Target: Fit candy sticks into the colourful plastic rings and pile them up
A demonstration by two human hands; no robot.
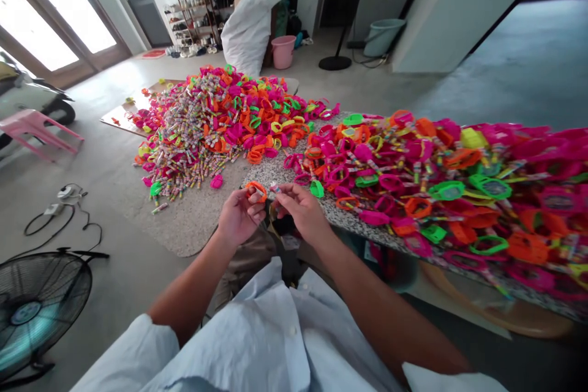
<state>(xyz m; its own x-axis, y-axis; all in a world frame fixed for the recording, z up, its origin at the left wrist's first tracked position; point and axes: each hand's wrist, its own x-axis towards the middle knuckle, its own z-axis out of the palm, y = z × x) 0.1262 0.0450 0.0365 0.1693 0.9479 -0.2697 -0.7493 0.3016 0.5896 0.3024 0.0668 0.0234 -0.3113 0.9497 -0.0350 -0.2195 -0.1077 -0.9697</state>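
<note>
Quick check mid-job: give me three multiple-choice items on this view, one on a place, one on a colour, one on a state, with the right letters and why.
1. Where does the black fan stand?
A. on the floor at the person's left
B. on the stone table
C. beside the pink bucket

2. What colour is the ring in the left hand?
A. green
B. orange
C. blue

3. How is the right hand?
A. flat on the table
B. empty, hanging down
C. pinching a small piece

Key: 1 A, it sits on the floor lower left. 2 B, the ring at the fingertips is orange. 3 C, its fingertips close on a small piece beside the ring.
</note>
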